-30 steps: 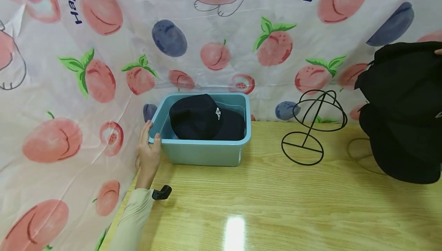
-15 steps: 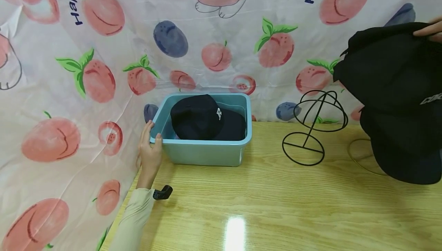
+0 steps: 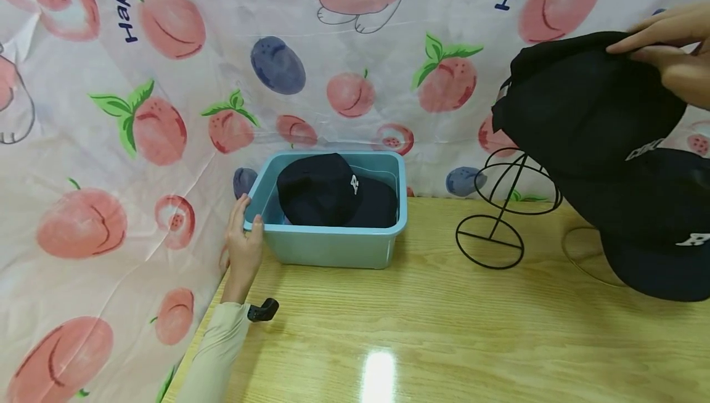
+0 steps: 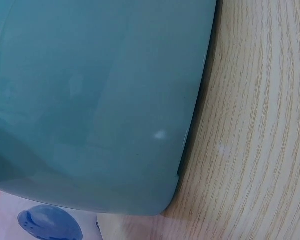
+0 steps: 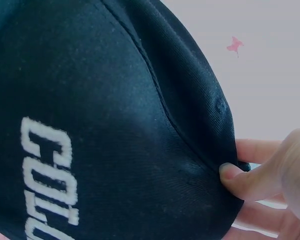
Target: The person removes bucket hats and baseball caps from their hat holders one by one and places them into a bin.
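Note:
A black baseball cap (image 3: 582,107) with white lettering hangs from my right hand (image 3: 673,52), whose thumb and fingers pinch the crown's edge. In the right wrist view, the white letters on this cap (image 5: 130,150) begin "COLO". Behind and below it is a second black cap (image 3: 654,267) with a white emblem, partly covered. My left hand (image 3: 244,252) rests on the front left corner of a blue plastic bin (image 3: 327,247), fingers fairly straight along its outside. Inside the bin lies another black cap (image 3: 322,190) with a white emblem. The left wrist view shows mostly the bin's wall (image 4: 105,100).
A black wire cap stand (image 3: 501,206) stands right of the bin, its top partly behind the held cap. The ring base of a gold wire stand (image 3: 590,276) shows below the second cap. A fruit-print cloth (image 3: 183,89) hangs behind the wooden table (image 3: 466,329).
My right hand has come in from the right edge, carrying the lettered cap leftward towards the black stand. The left hand has stayed on the bin's corner.

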The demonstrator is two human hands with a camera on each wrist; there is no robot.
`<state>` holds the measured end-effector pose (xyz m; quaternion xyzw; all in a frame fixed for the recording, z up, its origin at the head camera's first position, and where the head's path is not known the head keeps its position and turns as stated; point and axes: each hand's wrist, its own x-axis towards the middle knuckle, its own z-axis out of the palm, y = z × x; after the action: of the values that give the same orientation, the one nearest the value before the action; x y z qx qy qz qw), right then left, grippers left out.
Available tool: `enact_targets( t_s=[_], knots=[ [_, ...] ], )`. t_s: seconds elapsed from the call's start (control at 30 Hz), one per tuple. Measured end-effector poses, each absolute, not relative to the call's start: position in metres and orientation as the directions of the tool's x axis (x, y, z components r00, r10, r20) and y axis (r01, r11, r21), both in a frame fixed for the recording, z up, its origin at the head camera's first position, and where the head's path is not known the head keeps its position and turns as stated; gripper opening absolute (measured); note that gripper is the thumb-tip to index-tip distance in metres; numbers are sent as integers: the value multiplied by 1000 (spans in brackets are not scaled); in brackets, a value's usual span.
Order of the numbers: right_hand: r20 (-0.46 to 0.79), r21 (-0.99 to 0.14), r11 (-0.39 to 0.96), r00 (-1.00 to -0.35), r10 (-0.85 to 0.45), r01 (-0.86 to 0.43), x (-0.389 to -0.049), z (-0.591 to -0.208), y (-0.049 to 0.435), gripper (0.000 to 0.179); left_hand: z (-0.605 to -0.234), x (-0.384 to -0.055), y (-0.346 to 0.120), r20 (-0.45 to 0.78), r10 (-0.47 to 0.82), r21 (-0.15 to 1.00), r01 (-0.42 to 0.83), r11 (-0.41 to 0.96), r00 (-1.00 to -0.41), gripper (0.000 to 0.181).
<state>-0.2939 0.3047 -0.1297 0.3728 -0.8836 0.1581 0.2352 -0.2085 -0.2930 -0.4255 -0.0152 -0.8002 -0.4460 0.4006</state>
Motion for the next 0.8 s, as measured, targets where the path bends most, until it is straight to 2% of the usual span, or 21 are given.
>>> enact_targets(
  t_s=[0.07,0.17,0.37,0.57,0.63,0.8],
  knots=[
    [629,-175,732,-647,-431,-658,-276,-133,281,43,-426,-209,-293,658,-333,700,385,602,-676,47],
    [662,-180,752,-643,-385,-635,-264,-132,260,32,-426,-209,-293,661,-332,698,390,601,-673,47],
    [631,-101,808,-665,-399,-580,-254,-128,238,28,-427,-208,-295,660,-331,696,384,607,-674,47],
    [630,29,839,-641,-437,-543,-244,-127,216,26,-429,-208,-297,661,-323,691,383,613,-677,47],
    [628,37,837,-638,-445,-547,-243,-127,209,25,-429,-208,-298,661,-321,691,383,613,-678,47],
    [614,-27,810,-649,-449,-586,-239,-129,192,25,-429,-207,-298,657,-320,696,387,605,-682,47]
  ],
)
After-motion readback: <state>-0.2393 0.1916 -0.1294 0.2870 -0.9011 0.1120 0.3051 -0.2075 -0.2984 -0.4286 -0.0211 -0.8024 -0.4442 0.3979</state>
